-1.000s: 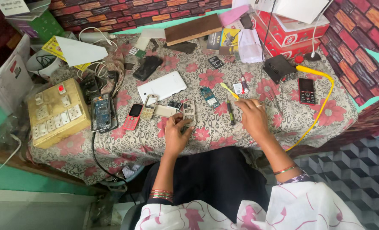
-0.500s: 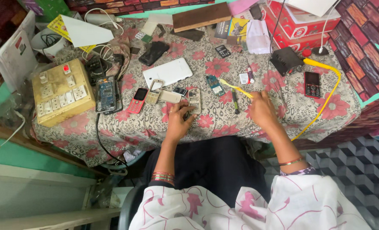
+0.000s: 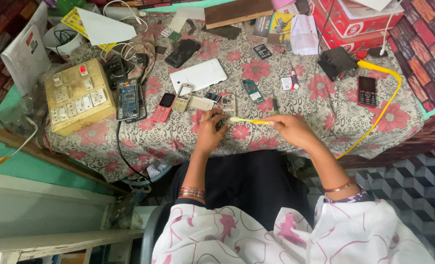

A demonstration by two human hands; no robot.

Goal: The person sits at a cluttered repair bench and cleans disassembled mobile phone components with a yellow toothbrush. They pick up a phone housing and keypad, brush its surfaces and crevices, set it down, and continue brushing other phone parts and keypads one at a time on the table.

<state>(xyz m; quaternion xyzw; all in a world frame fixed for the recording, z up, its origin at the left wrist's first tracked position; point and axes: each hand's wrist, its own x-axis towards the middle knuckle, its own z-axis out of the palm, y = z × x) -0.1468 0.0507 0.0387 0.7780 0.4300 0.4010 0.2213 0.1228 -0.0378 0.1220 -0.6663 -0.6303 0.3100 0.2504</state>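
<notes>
Floral tablecloth (image 3: 256, 71); right hand (image 3: 292, 129) holds toothbrush (image 3: 249, 120), seemingly.

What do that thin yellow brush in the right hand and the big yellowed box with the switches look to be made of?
The thin yellow brush in the right hand looks like smooth moulded plastic, with a paler head that may be bristles. The yellowed switch box seems wooden or painted board, matte and worn, fitted with whitish plastic switches.

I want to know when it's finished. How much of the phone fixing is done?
Already done: one keypad phone lies opened, its parts spread on the flowered cloth. In hand: the left hand holds a small part on the table while the right hand points a yellow toothbrush at it. Left: the opened phone is not back together.
</notes>
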